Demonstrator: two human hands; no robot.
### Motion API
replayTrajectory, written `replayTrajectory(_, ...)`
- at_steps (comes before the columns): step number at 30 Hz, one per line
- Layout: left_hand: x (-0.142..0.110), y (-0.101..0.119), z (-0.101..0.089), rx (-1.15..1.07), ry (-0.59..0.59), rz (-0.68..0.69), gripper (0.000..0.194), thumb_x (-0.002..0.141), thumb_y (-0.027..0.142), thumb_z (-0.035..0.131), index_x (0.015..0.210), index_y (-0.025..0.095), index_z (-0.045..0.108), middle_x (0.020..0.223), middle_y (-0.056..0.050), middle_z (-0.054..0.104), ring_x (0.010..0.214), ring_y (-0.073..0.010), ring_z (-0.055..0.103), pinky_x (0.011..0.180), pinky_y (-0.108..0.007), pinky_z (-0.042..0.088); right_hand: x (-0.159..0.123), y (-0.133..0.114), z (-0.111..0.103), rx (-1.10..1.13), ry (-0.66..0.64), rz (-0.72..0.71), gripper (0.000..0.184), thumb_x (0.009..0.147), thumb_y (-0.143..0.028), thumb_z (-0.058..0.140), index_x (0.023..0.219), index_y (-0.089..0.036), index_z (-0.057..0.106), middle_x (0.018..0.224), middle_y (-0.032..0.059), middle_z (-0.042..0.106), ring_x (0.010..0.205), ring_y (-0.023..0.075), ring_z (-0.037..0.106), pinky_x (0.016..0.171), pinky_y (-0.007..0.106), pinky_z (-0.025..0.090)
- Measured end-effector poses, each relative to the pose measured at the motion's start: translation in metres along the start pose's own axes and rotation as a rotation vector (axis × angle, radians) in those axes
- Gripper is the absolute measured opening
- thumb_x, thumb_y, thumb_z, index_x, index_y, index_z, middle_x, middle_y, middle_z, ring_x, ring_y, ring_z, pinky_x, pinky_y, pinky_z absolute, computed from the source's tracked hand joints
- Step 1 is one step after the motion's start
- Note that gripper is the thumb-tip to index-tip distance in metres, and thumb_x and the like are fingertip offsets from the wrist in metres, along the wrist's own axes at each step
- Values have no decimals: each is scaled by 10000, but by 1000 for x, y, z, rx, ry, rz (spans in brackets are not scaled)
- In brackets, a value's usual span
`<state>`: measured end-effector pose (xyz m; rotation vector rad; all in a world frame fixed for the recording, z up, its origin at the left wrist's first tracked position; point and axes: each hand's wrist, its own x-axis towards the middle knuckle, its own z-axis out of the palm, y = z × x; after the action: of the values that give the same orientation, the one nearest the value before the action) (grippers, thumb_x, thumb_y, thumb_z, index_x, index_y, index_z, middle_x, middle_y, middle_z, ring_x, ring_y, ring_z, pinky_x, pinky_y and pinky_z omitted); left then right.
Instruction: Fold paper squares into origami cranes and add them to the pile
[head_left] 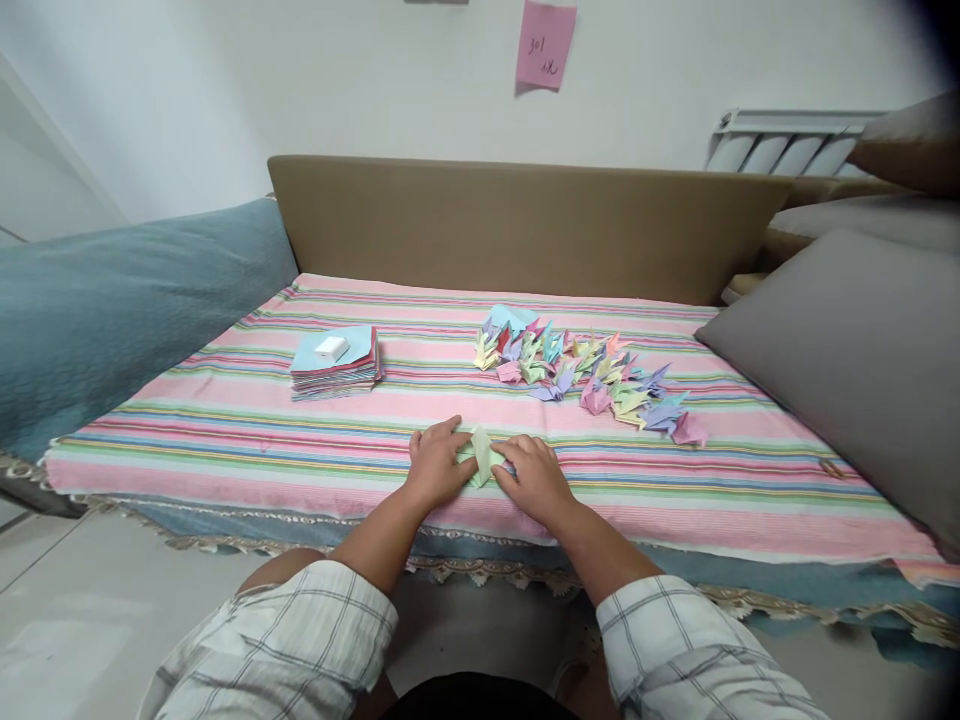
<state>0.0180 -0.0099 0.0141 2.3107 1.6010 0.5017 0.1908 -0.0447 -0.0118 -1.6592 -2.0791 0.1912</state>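
Observation:
A pale green folded origami paper (pixel 482 457) lies on the striped cloth near the sofa's front edge. My left hand (pixel 437 464) grips its left side between thumb and fingers. On its right side, the thumb and forefinger of my right hand (pixel 534 478) hold it down. Parts of the paper are hidden under the fingertips. Beyond my hands and to the right sits a heap of folded paper cranes (pixel 559 365) in many colours. To the left stands a stack of coloured paper sheets (pixel 337 375) with a small white box (pixel 331 347) on top.
The pink striped cloth (pixel 225 440) covers the seat. A brown backrest (pixel 510 220) rises behind it. Grey cushions (pixel 847 350) lean at the right, and a blue-covered armrest (pixel 142 300) bounds the left. A pink note (pixel 546 45) hangs on the wall.

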Motion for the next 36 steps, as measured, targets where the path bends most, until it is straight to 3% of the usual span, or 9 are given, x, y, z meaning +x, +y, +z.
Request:
replayTrajectory(6,-1,1,-2,-6,-20,23,231,740,342,582,937,305,696,1424,-15,407,1288,-298,361,1056,-576,176,1,-2,-1,3,-1,6,339,829,-324,556,1158,-250,593,1029,59,592,978,215,488,877,341,341)
replayTrajectory(11,-1,0,-3,-5,-43,41,218,750,325,574,926,310,702,1437,-15,386,1300,-308,335,1054,-590,156,1,-2,0,6,5,15,368,824,-323,566,1185,-248,574,1035,55,591,981,213,488,881,341,339)
replayTrajectory(16,1,-3,-5,-32,-60,62,290,854,460,456,941,321,696,1434,-22,388,1302,-293,331,1047,-587,168,1,-1,0,12,-2,13,355,834,-325,554,1179,-243,581,1039,63,590,989,219,487,878,343,340)
replayTrajectory(18,1,-4,-5,-24,-83,83,350,794,561,514,956,307,692,1456,-38,352,1315,-324,300,1043,-598,166,1,-1,0,16,-8,16,353,837,-326,550,1179,-245,582,1046,66,588,989,218,487,876,344,341)
replayTrajectory(20,1,-5,-6,11,-118,116,493,624,634,657,975,290,685,1490,-61,284,1332,-370,249,1039,-619,144,2,-2,-1,18,-13,25,351,835,-316,550,1178,-250,583,1052,65,585,989,217,487,878,347,340)
replayTrajectory(23,-1,-4,-6,59,-149,140,653,469,626,757,1021,289,669,1514,-73,220,1346,-406,190,1028,-652,104,2,-2,-2,22,-26,37,349,837,-300,543,1181,-251,582,1055,63,584,996,218,483,878,349,340)
replayTrajectory(30,-3,0,-8,52,-87,139,355,603,495,734,898,300,712,1491,-44,283,1349,-372,210,1030,-611,169,2,-1,-1,25,-24,22,325,873,-270,484,1184,-253,580,1061,58,586,1000,212,482,880,348,335)
replayTrajectory(36,-4,4,-11,19,-91,171,167,684,420,698,823,332,728,1476,-13,315,1359,-353,199,1043,-614,123,2,0,1,15,-14,27,328,856,-275,515,1175,-252,585,1045,60,588,1002,213,482,887,344,335)
